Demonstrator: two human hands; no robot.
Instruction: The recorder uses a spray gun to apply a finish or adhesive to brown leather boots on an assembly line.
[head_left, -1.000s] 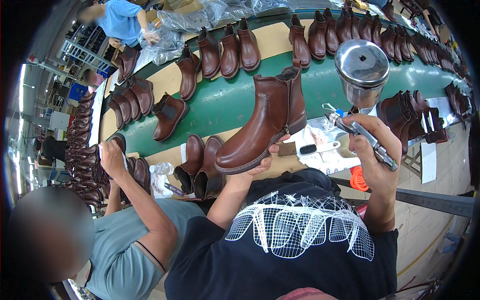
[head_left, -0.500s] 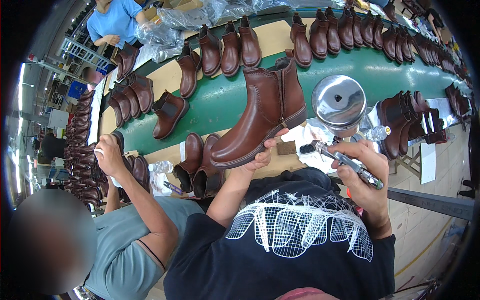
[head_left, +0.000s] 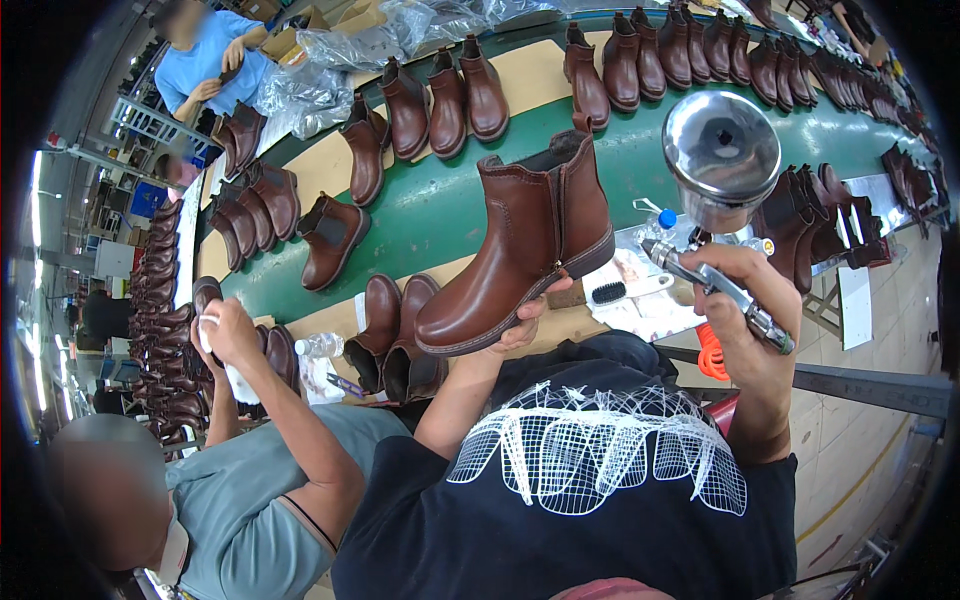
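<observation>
Green conveyor belt (head_left: 440, 215) runs across the worktop w/ rows of brown boots (head_left: 445, 100) on tan sheets. Centre, above belt: brown ankle boot (head_left: 520, 250) held up off the surface, toe pointing lower left, sole resting on left hand (head_left: 525, 325), fingers curled under it. Right hand (head_left: 745, 310) closed round a spray gun (head_left: 715, 285) w/ shiny metal cup (head_left: 722, 155) on top, nozzle aimed toward the boot's heel, close but apart. Co-worker in grey-green shirt, lower left, holds a white cloth (head_left: 208, 328) at another boot. Small brush (head_left: 610, 292) lies just behind the held boot.
</observation>
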